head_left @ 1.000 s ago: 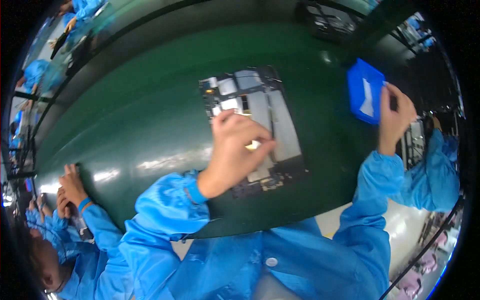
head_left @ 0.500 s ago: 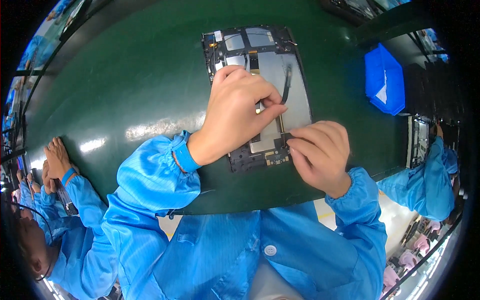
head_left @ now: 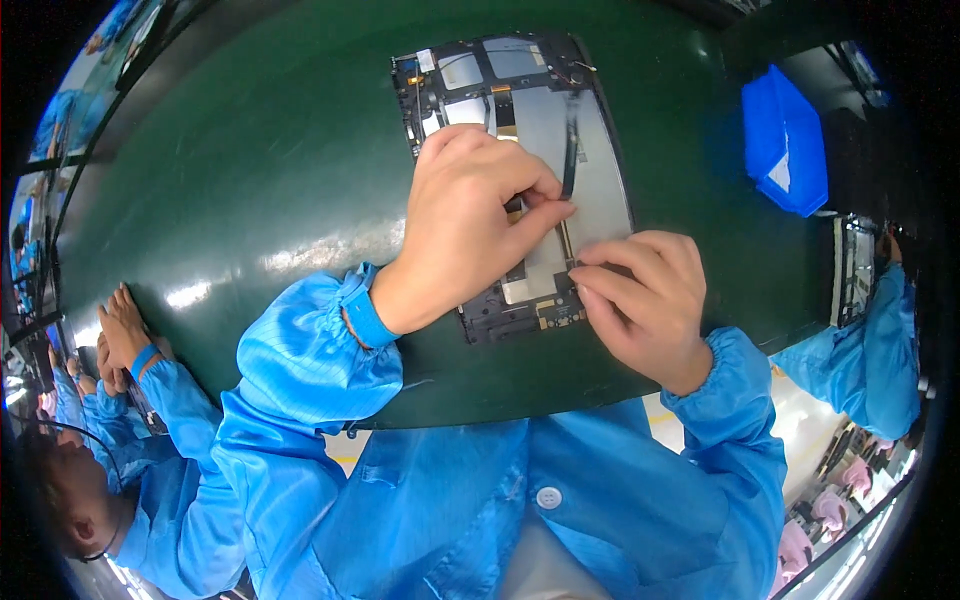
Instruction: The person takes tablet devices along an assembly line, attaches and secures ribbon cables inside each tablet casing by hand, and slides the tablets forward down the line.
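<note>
R hand (head_left: 648, 300) now at btm R of open device (head_left: 605, 190), prev. by blue bin (head_left: 775, 125)

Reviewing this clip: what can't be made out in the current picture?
All in the head view:
Middle of the opened flat device: hidden under the left hand.
Whatever the right hand may be pinching: too small, partly covered by the hand itself.
White patch at the blue bin: too small to identify.
Lower blue jacket: cut off by the bottom edge.

A green workbench (head_left: 250, 180) carries an opened tablet (head_left: 597, 185) at its middle and a blue bin (head_left: 785, 135) toward the far right.
</note>
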The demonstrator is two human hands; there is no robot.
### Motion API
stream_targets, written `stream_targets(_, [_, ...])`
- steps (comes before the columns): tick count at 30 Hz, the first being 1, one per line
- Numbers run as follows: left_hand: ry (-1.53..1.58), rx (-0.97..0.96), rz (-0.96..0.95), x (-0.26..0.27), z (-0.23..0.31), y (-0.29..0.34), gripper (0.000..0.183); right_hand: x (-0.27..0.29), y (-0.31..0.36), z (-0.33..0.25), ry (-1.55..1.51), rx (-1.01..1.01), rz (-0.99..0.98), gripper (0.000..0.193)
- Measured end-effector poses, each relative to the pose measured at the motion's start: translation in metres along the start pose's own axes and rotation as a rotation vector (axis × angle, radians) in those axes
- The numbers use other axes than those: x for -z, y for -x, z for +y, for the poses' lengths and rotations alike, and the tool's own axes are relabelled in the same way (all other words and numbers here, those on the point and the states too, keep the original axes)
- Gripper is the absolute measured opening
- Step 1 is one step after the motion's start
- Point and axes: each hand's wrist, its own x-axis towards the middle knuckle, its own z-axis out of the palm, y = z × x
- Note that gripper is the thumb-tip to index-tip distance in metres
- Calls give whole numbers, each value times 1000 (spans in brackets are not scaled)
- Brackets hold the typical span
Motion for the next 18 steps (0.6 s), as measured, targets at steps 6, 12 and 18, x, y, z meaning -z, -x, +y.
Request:
stream_targets(6, [-20, 0, -6, -2, 1, -2, 22, -3, 4, 2, -6, -27, 2, 21])
stream_targets(12, [-22, -34, 17, -2, -1, -2, 23, -4, 4, 3, 24, -17, -11, 22])
stream_targets(18, [-42, 47, -65, 1, 3, -3, 13, -5, 5, 6, 29, -15, 0, 23])
